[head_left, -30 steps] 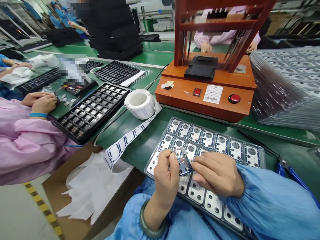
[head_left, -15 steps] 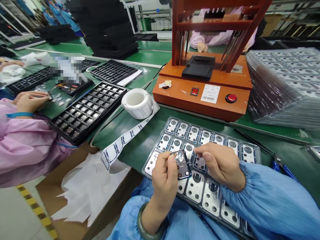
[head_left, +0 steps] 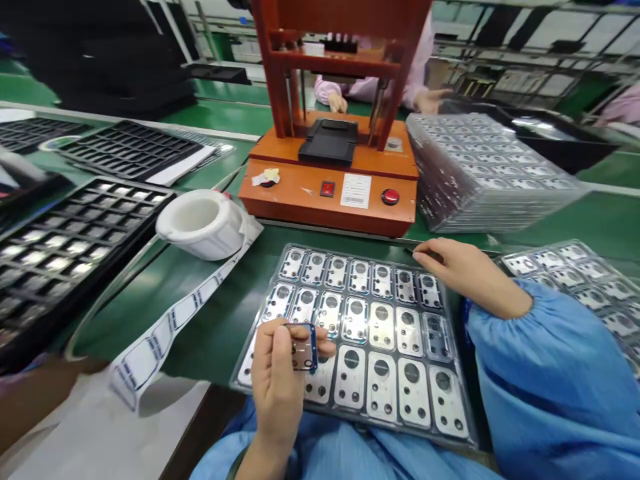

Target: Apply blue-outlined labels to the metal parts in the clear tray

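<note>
My left hand (head_left: 277,380) is closed on a small metal plate with a blue rim (head_left: 303,348), held upright over the near left corner of a clear tray (head_left: 260,350). That tray holds rows of similar metal plates (head_left: 383,327). My right hand (head_left: 463,270) reaches past the tray's far right corner, its fingertips pinched on a thin dark tool (head_left: 425,252) lying on the green table; what the tool is I cannot make out.
An orange press (head_left: 333,177) stands behind the tray. A white tape roll (head_left: 197,223) trails a label strip (head_left: 165,330) to the left. Black compartment trays (head_left: 65,243) lie left. Stacked clear trays (head_left: 480,177) sit right, another filled tray (head_left: 575,273) beside my right sleeve. A person's hands (head_left: 337,101) work behind the press.
My right hand left the held plate and moved away to the tray's far right corner. The view swung right. My left hand keeps holding the plate.
</note>
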The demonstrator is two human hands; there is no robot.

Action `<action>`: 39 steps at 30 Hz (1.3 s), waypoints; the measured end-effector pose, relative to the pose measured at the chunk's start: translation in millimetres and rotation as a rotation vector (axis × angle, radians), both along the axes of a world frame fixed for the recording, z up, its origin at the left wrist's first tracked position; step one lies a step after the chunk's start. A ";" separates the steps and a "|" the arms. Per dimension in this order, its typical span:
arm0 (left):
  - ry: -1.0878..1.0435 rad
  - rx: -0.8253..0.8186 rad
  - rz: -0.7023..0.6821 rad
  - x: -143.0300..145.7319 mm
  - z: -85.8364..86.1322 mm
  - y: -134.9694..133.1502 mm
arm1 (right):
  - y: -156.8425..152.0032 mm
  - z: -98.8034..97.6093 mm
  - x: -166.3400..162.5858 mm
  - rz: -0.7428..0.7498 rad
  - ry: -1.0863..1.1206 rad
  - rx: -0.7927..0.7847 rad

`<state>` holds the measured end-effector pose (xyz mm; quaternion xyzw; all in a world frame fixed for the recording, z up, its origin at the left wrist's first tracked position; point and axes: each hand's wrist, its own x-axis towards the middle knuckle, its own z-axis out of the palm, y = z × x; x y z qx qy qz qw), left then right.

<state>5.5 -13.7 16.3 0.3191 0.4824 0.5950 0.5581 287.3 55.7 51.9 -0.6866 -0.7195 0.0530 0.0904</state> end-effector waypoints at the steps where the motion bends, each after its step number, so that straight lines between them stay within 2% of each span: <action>1: -0.018 -0.030 -0.019 0.9 2.7 1.1 | -0.6 0.2 14.7 -0.063 -0.052 -0.047; 3: -0.026 -0.083 -0.052 1.6 5.8 3.6 | -3.1 -0.4 39.1 -0.161 -0.098 -0.131; 6: -0.037 -0.114 -0.121 -0.4 3.4 8.5 | -5.7 -3.4 61.3 -0.209 -0.081 -0.182; 11: -0.097 -0.126 -0.205 -3.0 -1.3 11.6 | 1.0 -13.0 72.6 -0.125 0.009 -0.270; 17: -0.068 -0.138 -0.261 4.3 6.7 1.3 | 11.1 -25.0 74.9 -0.053 0.117 -0.297; 21: -0.047 -0.132 -0.264 5.7 10.6 -3.7 | 6.8 -22.1 80.9 0.004 0.217 -0.307; 25: -0.069 -0.146 -0.267 3.9 13.3 -5.9 | -2.5 -11.2 78.8 0.057 0.375 -0.347; 29: -0.107 -0.152 -0.289 3.3 14.7 -7.0 | -9.1 7.1 45.9 0.097 0.784 -0.414; 35: -0.161 -0.066 -0.281 1.7 10.1 -9.2 | -17.7 34.8 -44.0 0.290 1.013 -0.306; 39: -0.197 0.027 -0.277 -0.8 4.0 -10.3 | -25.8 34.0 -91.3 0.474 1.221 -0.280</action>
